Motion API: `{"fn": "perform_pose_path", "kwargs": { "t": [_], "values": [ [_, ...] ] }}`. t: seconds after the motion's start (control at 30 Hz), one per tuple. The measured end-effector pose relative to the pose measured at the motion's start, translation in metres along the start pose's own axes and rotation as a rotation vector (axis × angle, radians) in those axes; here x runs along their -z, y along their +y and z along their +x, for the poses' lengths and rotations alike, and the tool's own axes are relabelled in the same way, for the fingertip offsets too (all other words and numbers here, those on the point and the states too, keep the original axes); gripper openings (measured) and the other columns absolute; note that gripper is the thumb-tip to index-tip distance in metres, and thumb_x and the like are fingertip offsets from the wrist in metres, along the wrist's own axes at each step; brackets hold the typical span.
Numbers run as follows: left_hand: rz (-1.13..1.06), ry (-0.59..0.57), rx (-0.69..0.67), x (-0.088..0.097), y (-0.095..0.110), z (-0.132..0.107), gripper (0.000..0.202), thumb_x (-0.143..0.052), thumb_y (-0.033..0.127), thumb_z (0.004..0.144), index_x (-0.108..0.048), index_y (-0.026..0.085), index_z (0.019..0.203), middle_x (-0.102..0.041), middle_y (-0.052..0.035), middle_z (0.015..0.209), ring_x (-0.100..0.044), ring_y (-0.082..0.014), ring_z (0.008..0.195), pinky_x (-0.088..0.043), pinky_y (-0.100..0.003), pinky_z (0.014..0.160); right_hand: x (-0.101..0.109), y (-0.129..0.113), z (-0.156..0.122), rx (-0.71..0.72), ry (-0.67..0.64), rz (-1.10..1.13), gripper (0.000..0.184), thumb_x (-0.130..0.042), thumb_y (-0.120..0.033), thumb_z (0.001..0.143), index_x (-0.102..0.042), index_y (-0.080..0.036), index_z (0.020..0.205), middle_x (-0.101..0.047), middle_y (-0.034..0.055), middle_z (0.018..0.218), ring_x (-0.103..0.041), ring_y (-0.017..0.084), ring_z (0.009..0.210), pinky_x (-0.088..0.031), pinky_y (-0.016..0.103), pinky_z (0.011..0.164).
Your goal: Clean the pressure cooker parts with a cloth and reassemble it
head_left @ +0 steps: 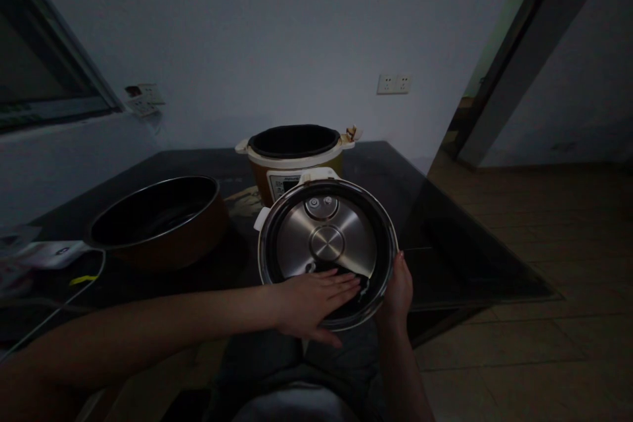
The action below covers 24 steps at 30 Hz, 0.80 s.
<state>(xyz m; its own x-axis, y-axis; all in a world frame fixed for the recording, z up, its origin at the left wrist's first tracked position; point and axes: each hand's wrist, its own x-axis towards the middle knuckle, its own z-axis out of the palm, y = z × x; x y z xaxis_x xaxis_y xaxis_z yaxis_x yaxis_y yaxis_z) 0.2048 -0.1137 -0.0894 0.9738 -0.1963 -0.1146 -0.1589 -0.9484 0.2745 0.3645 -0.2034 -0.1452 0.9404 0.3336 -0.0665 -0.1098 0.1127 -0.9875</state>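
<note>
I hold a round rice-cooker lid upside down in front of me, its shiny metal inner plate facing up. My right hand grips the lid's right rim from underneath, with the thumb over the edge. My left hand lies flat with fingers stretched out on the lower part of the inner plate, over something dark that I cannot make out. Behind the lid stands the open yellow-and-white rice cooker on a dark table.
A wide dark inner pot sits on the table's left side. White objects and a cable lie at the far left. Wall sockets are behind. A wooden floor and a doorway lie to the right.
</note>
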Motion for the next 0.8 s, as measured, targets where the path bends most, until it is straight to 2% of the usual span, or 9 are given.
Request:
{"fn": "perform_pose_path", "kwargs": {
  "t": [0.17, 0.3, 0.43, 0.6, 0.7, 0.8],
  "values": [
    [-0.010, -0.026, 0.017, -0.004, -0.001, -0.030, 0.087, -0.048, 0.059, 0.087, -0.018, 0.007, 0.151, -0.019, -0.0164, 0.157, -0.018, -0.0258, 0.146, -0.018, -0.042, 0.119, 0.000, -0.004, -0.002, 0.042, -0.056, 0.024, 0.059, -0.045, -0.060, 0.082, -0.068, -0.011, 0.108, -0.069, 0.0114, 0.113, -0.058, 0.026, 0.109, -0.041, 0.036, 0.093],
    [0.060, -0.011, 0.061, -0.002, -0.001, -0.050, 0.092, -0.053, 0.063, 0.083, -0.022, 0.009, 0.150, -0.024, -0.0196, 0.155, -0.023, -0.0290, 0.144, -0.025, -0.043, 0.117, 0.001, -0.002, -0.001, 0.050, -0.085, 0.060, 0.056, -0.045, -0.059, 0.083, -0.068, -0.014, 0.110, -0.070, 0.0084, 0.112, -0.059, 0.024, 0.107, -0.043, 0.033, 0.090],
    [0.218, -0.016, 0.177, 0.001, 0.000, -0.062, 0.100, -0.054, 0.070, 0.077, -0.027, 0.005, 0.148, -0.021, -0.0254, 0.154, -0.023, -0.0353, 0.143, -0.027, -0.048, 0.114, 0.000, 0.000, 0.000, 0.043, -0.081, 0.059, 0.057, -0.045, -0.058, 0.083, -0.067, -0.015, 0.111, -0.069, 0.0084, 0.115, -0.059, 0.024, 0.109, -0.043, 0.033, 0.089],
    [0.451, -0.001, 0.388, 0.005, -0.002, -0.063, 0.115, -0.054, 0.080, 0.067, -0.034, -0.005, 0.142, -0.018, -0.0348, 0.149, -0.017, -0.0433, 0.142, -0.028, -0.052, 0.112, 0.000, 0.003, 0.001, 0.050, -0.038, 0.059, 0.057, -0.047, -0.058, 0.082, -0.068, -0.013, 0.109, -0.069, 0.0096, 0.114, -0.058, 0.025, 0.110, -0.043, 0.033, 0.090],
    [0.552, 0.037, 0.486, 0.011, -0.004, -0.056, 0.119, -0.052, 0.083, 0.064, -0.039, -0.010, 0.138, -0.020, -0.0378, 0.147, -0.021, -0.0456, 0.140, -0.031, -0.051, 0.111, 0.002, 0.004, 0.002, 0.045, -0.083, 0.075, 0.055, -0.047, -0.058, 0.083, -0.067, -0.015, 0.111, -0.069, 0.0083, 0.115, -0.058, 0.025, 0.110, -0.042, 0.034, 0.090],
    [0.667, 0.117, 0.558, 0.021, -0.011, -0.048, 0.114, -0.050, 0.081, 0.069, -0.044, -0.013, 0.133, -0.030, -0.0383, 0.143, -0.029, -0.0447, 0.137, -0.028, -0.050, 0.113, 0.003, 0.004, 0.002, 0.049, -0.098, 0.068, 0.056, -0.046, -0.057, 0.084, -0.066, -0.014, 0.114, -0.068, 0.0094, 0.117, -0.057, 0.025, 0.111, -0.042, 0.035, 0.092]
  ]
}}
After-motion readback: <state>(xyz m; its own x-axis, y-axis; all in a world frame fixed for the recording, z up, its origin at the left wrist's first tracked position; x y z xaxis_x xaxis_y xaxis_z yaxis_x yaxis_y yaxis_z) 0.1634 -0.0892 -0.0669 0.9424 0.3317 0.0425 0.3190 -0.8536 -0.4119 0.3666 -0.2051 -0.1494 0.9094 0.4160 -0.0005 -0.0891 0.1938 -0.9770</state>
